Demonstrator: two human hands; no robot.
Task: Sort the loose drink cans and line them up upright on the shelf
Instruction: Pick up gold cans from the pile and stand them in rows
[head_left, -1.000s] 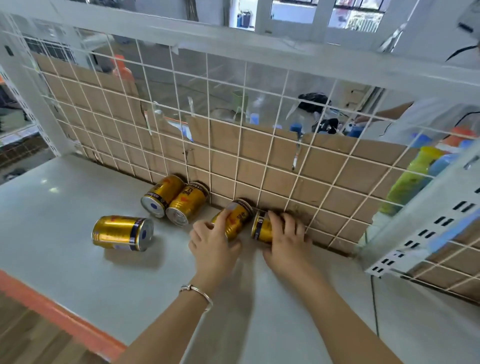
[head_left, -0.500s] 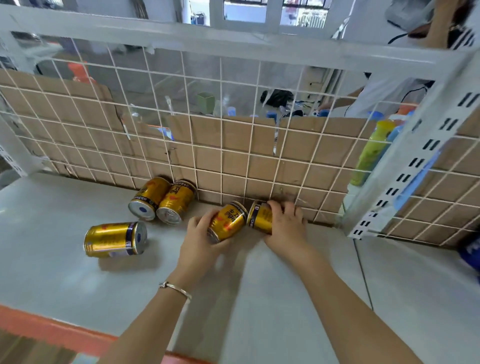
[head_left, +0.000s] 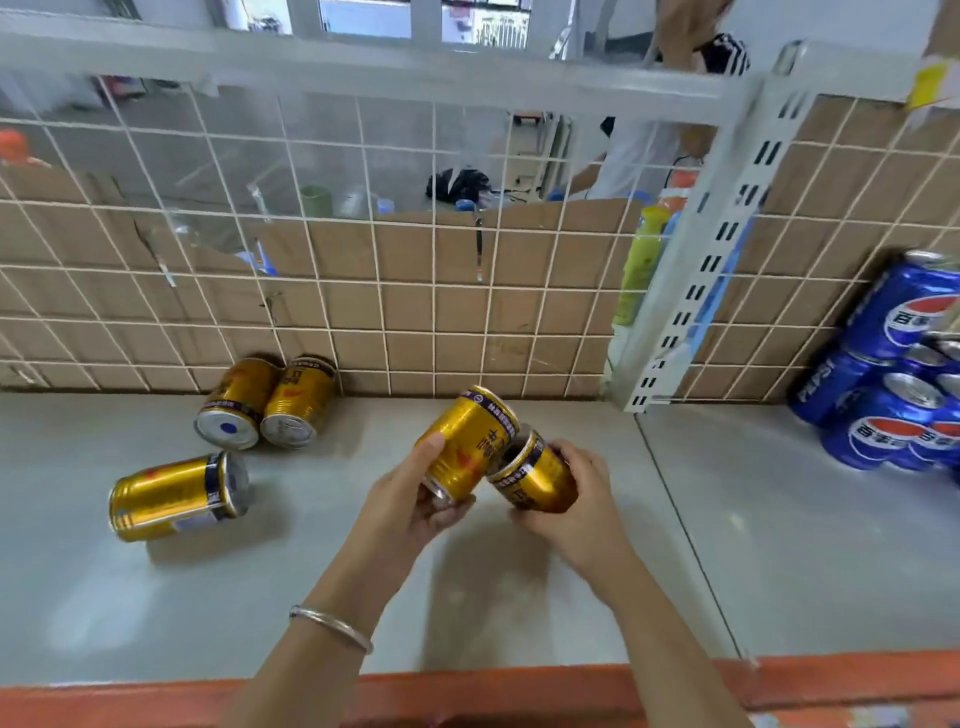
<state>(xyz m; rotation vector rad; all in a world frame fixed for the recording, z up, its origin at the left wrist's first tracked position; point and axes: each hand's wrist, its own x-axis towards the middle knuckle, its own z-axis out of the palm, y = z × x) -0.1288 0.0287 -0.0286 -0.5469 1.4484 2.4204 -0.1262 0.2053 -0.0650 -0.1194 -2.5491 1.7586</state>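
Gold cans: two of them are up off the shelf (head_left: 519, 597), one in each hand, just toward 6 o'clock from mid-view.
Left hand (head_left: 410, 499): fingers and thumb wrap round the left can (head_left: 470, 441). It's a firm hold, and the can tilts with its far end toward 1 o'clock.
Right hand (head_left: 576, 499): curled round the right can (head_left: 535, 478), gripping its lower half, with the visible end facing 11 o'clock.
Contact: the held cans touch, the right can's rim against the left can's side.
Lone can (head_left: 171, 496): on its side at 8 o'clock, well apart from the hands.
Dot can (head_left: 236, 402) and neighbour can (head_left: 298, 400): at 9 o'clock, both on their sides and touching each other, far ends at the foot of the mesh (head_left: 363, 291).
Blue cans (head_left: 893, 374): piled at 3 o'clock, beyond the post (head_left: 727, 234).
Bracelet (head_left: 332, 629): silver, on the left wrist at 7 o'clock.
Edge (head_left: 467, 696): an orange strip along the shelf front at 6 o'clock.
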